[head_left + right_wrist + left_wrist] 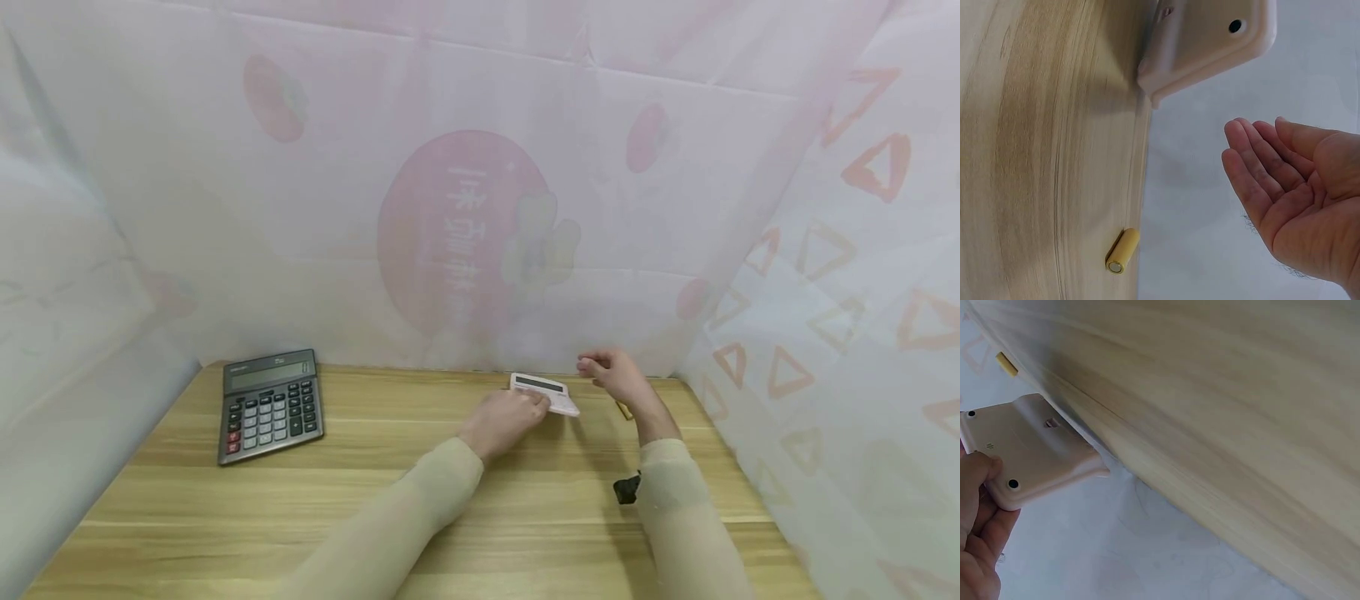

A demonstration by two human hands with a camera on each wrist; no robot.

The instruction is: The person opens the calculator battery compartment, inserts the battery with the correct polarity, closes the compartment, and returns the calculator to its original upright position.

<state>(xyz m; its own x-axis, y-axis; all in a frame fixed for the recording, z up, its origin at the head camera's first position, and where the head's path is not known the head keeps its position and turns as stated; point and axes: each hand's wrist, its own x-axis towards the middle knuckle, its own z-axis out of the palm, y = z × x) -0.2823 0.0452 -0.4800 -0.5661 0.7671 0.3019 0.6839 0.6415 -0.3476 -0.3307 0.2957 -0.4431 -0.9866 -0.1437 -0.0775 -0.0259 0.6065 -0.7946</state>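
Observation:
My left hand (pixel 506 419) pinches a small pale pink calculator (pixel 560 402) near the back edge of the table. In the left wrist view the thumb lies on its underside, with fingers on the other face; round black feet show there. That calculator (pixel 1022 444) is tilted, its far end close to the wood. My right hand (pixel 1300 181) is in the air to the right of the calculator, palm turned up and fingers loosely bent, holding nothing. A yellow cylindrical battery (pixel 1124 250) lies on the table below the right hand.
A large grey calculator (pixel 272 404) lies at the table's left side. A small black object (pixel 626 490), its kind unclear, sits beside the right forearm. Patterned white cloth walls (pixel 315 275) enclose the wooden table (pixel 525 550) at the back and both sides.

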